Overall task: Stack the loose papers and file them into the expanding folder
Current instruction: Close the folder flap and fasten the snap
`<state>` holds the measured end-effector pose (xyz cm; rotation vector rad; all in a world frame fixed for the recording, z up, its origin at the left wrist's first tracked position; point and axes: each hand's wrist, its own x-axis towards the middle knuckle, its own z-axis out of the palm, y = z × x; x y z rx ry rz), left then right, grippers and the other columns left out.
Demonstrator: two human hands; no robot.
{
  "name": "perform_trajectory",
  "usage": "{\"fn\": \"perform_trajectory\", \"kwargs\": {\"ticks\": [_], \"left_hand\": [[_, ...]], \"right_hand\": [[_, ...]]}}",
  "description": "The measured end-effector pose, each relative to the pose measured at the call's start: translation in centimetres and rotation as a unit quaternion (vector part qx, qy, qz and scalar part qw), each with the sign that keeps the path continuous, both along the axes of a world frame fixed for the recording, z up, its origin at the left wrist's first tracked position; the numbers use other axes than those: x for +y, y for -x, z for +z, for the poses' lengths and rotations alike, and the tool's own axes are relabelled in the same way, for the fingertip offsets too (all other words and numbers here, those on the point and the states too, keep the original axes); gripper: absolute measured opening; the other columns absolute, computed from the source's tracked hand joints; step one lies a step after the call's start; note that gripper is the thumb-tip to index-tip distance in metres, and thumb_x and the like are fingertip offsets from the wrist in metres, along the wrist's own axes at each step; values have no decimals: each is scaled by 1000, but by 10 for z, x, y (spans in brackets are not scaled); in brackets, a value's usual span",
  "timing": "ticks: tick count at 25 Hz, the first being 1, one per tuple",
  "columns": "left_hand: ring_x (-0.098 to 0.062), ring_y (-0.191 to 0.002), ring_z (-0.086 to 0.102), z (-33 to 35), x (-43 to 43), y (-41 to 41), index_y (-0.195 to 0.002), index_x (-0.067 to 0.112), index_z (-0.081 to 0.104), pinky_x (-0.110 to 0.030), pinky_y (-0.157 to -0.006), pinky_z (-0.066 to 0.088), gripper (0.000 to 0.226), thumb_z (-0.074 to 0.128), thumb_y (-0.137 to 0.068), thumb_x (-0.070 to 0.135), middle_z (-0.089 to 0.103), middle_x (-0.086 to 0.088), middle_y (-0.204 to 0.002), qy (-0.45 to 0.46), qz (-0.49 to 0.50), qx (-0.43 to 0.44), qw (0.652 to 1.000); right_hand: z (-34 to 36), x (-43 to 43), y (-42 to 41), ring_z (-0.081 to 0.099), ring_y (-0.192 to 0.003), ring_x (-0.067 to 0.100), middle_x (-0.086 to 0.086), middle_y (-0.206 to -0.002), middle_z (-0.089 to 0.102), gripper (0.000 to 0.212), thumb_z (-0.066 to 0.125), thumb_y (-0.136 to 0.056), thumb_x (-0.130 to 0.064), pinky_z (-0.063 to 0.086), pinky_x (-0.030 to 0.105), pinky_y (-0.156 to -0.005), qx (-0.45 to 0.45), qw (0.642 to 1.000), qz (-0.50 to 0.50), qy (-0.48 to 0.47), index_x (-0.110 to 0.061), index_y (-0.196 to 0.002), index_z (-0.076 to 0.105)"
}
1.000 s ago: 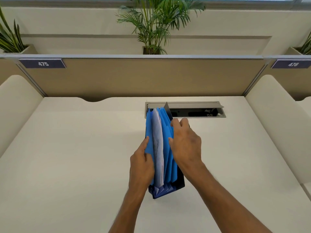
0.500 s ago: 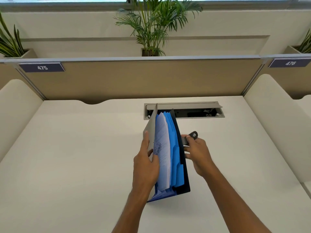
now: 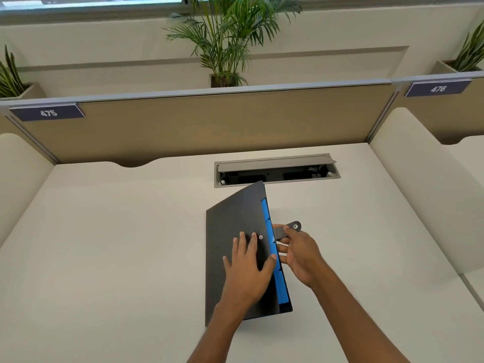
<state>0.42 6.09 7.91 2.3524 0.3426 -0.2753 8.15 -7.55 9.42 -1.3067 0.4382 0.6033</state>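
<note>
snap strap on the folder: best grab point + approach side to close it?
Pinch the strap near its free snap end, coming from the folder's right, open edge. It juts out right there, clear of the cover, and the right hand already pinches it, while the left hand presses the cover flat beside the stud.

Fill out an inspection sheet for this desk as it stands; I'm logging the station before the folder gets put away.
Surface: white desk, bare apart from the folder.
Job's things: expanding folder lies on the desk with its dark cover down; blue dividers show along its right edge. No loose papers seen outside it.
Clutter: nothing seen.
Grips: left hand pressed flat on the cover beside the snap stud; right hand pinches the closure strap, not yet snapped.
Cables: none on the desk; cable hatch open, contents unclear.
Surroundings: tan partition, labels 475 and 476, potted plant behind.
</note>
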Motion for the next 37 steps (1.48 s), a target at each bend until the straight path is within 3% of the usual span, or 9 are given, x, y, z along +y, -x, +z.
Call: {"fn": "perform_trajectory", "kwargs": {"ticks": [4,8,13,17,20,23,28,34,37], "left_hand": [[-23,-161,-6,-25,-5,-1,-163,38,9,-62,-124,-2,62,34,-106,39,2,3,-175,-66,-56,20,996],[-26,-160,-10,-45,-4,-5,-161,47,11,-65,-122,-4,67,45,-104,44,-2,2,-175,-128,-120,48,983],[-26,-160,-8,-62,-12,-8,-161,45,15,-65,-123,-3,74,56,-99,48,-1,3,-175,-127,-156,77,976],[-27,-160,-6,-70,-24,-6,-161,42,17,-66,-123,1,75,57,-99,49,1,2,-175,-145,-163,80,973],[-28,-160,-7,-73,-32,-4,-162,41,17,-67,-124,1,76,58,-98,49,-1,1,-175,-161,-164,82,970],[-29,-160,-8,-76,-37,-2,-162,39,15,-68,-123,1,77,57,-99,49,-2,0,-175,-174,-169,78,967],[-29,-160,-10,-81,-42,2,-163,41,12,-68,-123,1,78,55,-99,51,-4,0,-175,-183,-168,72,966],[-26,-160,-10,-86,-41,2,-162,42,14,-67,-123,-2,79,58,-97,50,-3,3,-175,-165,-154,67,972],[-25,-160,-11,-88,-41,2,-162,42,15,-66,-123,-4,79,59,-97,50,-4,3,-175,-158,-150,68,974]], "right_hand": [[-23,-17,3,70,-113,41,24,-126,71,38,37,-113,-25,58,50,-90,32,999,-22,-1,-5,-135,61],[-53,-35,5,60,-128,43,25,-138,61,40,38,-113,-25,51,58,-107,63,996,-34,62,-5,-141,57],[-72,-48,7,65,-104,28,20,-122,66,25,42,-111,-25,56,41,-82,47,988,-36,146,-15,-119,63],[-83,-59,11,67,-88,21,20,-111,71,20,45,-109,-21,59,41,-76,-42,969,-1,243,-20,-102,64],[-88,-68,14,72,-96,26,15,-108,73,23,50,-107,-15,63,44,-86,-129,935,38,329,-10,-112,71],[-89,-73,16,65,-95,18,14,-114,74,24,57,-105,-13,52,28,-84,-187,891,50,410,-4,-121,72],[-88,-74,27,70,-86,18,9,-104,75,14,67,-98,-9,61,34,-76,-269,874,-22,405,-7,-112,71],[-103,-65,36,65,-104,23,6,-111,74,20,69,-98,-17,56,36,-90,-362,817,122,432,-8,-115,75],[-111,-63,36,63,-107,25,8,-112,71,22,69,-97,-16,58,38,-87,-385,783,161,462,-7,-116,75]]}}
